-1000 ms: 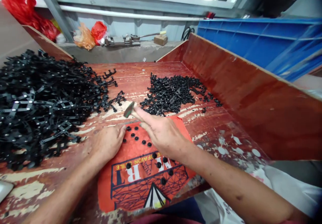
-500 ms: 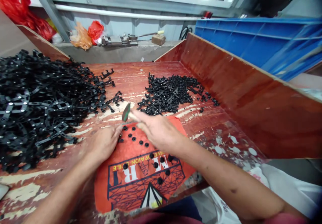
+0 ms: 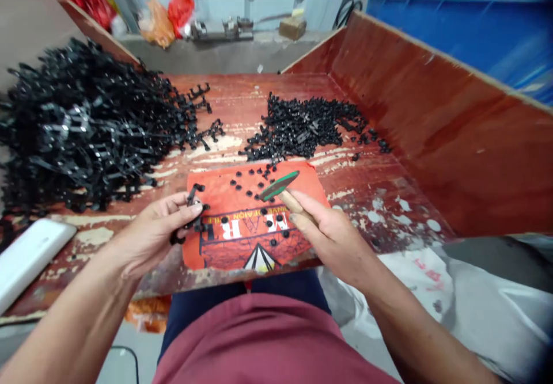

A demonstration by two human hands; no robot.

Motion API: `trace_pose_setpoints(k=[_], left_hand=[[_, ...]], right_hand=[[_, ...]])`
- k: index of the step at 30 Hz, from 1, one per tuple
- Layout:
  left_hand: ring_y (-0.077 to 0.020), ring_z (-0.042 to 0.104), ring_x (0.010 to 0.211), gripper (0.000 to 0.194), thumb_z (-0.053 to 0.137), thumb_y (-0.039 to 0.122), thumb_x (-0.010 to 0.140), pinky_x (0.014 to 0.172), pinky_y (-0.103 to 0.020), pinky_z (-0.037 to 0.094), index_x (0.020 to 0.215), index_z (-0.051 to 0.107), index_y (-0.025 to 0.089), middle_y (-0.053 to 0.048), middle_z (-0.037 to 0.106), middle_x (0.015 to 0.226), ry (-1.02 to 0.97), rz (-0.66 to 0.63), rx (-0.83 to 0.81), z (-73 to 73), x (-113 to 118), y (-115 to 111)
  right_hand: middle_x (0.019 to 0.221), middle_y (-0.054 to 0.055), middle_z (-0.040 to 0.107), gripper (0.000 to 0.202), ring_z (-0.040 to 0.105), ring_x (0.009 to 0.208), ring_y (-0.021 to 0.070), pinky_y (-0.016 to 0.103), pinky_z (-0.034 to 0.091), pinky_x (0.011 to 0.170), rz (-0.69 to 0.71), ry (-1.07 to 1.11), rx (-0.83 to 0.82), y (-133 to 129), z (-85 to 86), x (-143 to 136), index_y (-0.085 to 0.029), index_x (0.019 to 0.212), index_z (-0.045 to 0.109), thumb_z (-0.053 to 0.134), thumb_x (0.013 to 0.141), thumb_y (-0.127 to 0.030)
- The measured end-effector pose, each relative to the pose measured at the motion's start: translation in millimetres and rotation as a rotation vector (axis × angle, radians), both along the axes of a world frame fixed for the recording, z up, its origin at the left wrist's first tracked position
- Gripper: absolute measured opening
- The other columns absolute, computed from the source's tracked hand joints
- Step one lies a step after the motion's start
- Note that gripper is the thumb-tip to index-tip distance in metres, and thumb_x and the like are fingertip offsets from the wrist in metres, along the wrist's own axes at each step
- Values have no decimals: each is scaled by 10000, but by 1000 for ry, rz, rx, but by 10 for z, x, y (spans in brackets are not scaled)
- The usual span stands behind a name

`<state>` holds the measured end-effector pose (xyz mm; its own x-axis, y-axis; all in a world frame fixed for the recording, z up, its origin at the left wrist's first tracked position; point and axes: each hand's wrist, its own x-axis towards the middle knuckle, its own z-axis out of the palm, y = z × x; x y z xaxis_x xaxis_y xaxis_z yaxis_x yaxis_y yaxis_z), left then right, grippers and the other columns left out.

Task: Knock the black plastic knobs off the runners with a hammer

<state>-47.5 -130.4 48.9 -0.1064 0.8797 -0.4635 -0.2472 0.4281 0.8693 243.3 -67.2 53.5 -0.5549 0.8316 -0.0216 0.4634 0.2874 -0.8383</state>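
Observation:
My left hand (image 3: 158, 220) is closed on a black linkage piece (image 3: 197, 206) with round ends, held at the left side of an orange printed sheet (image 3: 233, 204). Part of that piece is hidden by the fingers. In my right hand (image 3: 330, 228), wrapped round its wooden handle, is a hammer (image 3: 280, 185) with a green-marked head. The hammer head hangs over the sheet, apart from the piece in my left hand. Several small round black parts (image 3: 273, 242) lie scattered on the sheet.
A large heap of black linkages (image 3: 99, 130) covers the table's left. Behind the sheet lies a smaller pile of black parts (image 3: 306, 128). A white object (image 3: 34, 257) sits at the left edge. Wooden side boards (image 3: 432, 107) border the table, with a blue crate (image 3: 458, 21) beyond.
My left hand has lifted off the sheet and moved left with the black linkage piece. The hammer has moved right, away from my left hand. The view has tilted downward.

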Motion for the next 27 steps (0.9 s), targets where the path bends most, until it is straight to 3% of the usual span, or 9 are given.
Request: trace_pose_setpoints(k=[3,6,10,13,17,27], left_hand=[[-51,376,533,355,860,366,654,439,-136,322,883,690,154,27,585,725,111,4,-26,-98,-9,-100],[-55,414,542,378,859,401,629,445,-135,323,858,686,155,23,626,725,206,17,-43,-145,5,-119],[-36,372,479,452,872,455,561,420,-137,264,807,662,140,39,609,636,269,46,-26,-178,111,-71],[-29,343,422,462,864,477,547,402,-146,214,771,632,147,55,575,554,289,30,-31,-198,177,-45],[-31,319,362,368,805,451,644,395,-151,193,763,617,159,84,476,423,294,-33,-39,-217,201,-35],[-18,333,290,426,816,469,597,357,-122,180,739,566,155,76,489,371,248,-17,-97,-322,257,-5]], right_hand=[[1437,-28,550,433,537,1296,215,390,411,1108,18,-81,-30,-236,-117,27,-339,1472,461,430,1045,-274],[1395,-24,590,407,611,1208,230,380,498,991,78,-159,-41,-445,-182,1,-369,1451,474,414,1057,-282],[1226,38,701,410,697,1026,237,353,540,857,199,-283,16,-614,-232,-93,-278,1446,479,465,1039,-231],[1182,46,717,422,702,997,240,346,534,833,233,-377,61,-645,-252,-143,-249,1429,487,516,1012,-192],[1155,38,723,426,705,976,230,325,519,806,251,-387,65,-632,-250,-138,-263,1435,465,504,1016,-194],[1184,29,710,427,692,1027,233,331,508,837,249,-319,30,-625,-275,-121,-285,1432,451,483,1018,-183]])
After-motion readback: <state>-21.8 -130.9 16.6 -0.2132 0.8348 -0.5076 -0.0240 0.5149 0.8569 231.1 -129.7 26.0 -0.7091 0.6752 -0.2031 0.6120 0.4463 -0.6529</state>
